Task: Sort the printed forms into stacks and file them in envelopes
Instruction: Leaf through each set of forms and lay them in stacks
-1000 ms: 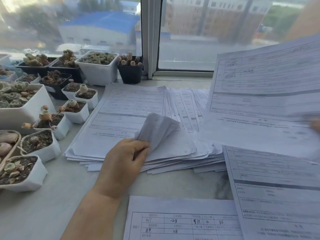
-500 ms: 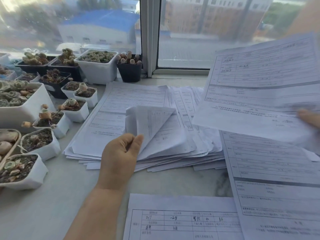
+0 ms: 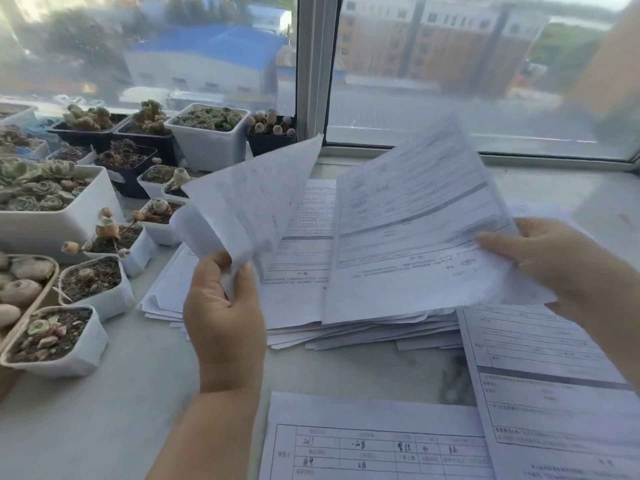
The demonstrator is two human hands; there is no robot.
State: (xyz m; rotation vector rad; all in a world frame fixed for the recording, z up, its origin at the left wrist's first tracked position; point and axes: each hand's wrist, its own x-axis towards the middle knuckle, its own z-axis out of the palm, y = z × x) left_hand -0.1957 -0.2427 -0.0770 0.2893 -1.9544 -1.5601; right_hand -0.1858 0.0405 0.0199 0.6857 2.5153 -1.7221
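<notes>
Forms, seemingly in both hands

A loose stack of white printed forms is lying fanned on the sill. Two sheets are tilting above it.

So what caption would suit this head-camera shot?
Left hand lifts forms off the stack; right hand holds another sheet beside potted succulents.

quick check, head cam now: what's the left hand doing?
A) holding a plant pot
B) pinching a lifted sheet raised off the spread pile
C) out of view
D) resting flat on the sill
B: the left hand pinches the lower corner of a lifted sheet between thumb and fingers, raised above the spread pile of forms, while the right hand holds another form.
</notes>
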